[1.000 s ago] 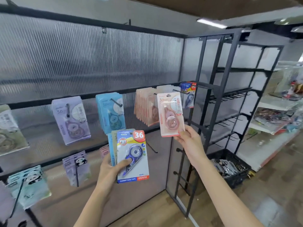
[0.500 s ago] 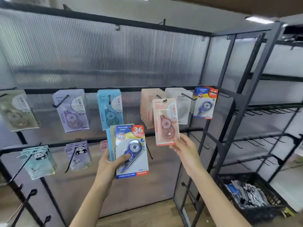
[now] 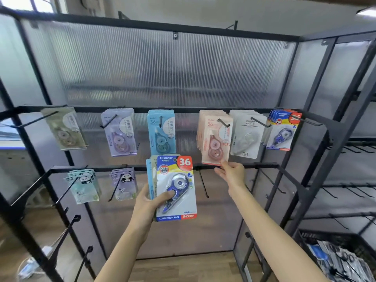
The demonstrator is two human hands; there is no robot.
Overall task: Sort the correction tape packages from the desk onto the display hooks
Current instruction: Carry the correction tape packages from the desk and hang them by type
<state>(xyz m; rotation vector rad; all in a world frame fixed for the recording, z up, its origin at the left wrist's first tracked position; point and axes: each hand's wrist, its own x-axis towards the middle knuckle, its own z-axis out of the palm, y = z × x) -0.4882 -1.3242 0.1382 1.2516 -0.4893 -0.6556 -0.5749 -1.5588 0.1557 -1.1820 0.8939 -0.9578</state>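
Note:
My left hand (image 3: 150,202) grips a fanned stack of correction tape packages (image 3: 176,188), thumb on the front one, a blue and white card marked 36. My right hand (image 3: 231,173) pinches the bottom corner of a pink package (image 3: 216,142) that hangs on a hook (image 3: 223,122) of the upper rail, in front of several pink ones. Other hooks on that rail carry olive (image 3: 66,129), lilac (image 3: 120,132), teal (image 3: 161,131), white (image 3: 247,134) and blue (image 3: 282,130) packages. Panda packages hang on the lower rail, mint (image 3: 84,185) and lilac (image 3: 123,184).
Bare hooks (image 3: 203,185) stick out from the lower rail toward me beside my hands. A black rack (image 3: 333,139) with empty hook rows stands at the right. A black crate (image 3: 337,259) of packaged goods sits on the wooden floor at lower right.
The pink package in my right hand moved up and right onto the hook with the other pink ones. My head turned left and closer to the panel. The left stack stays held.

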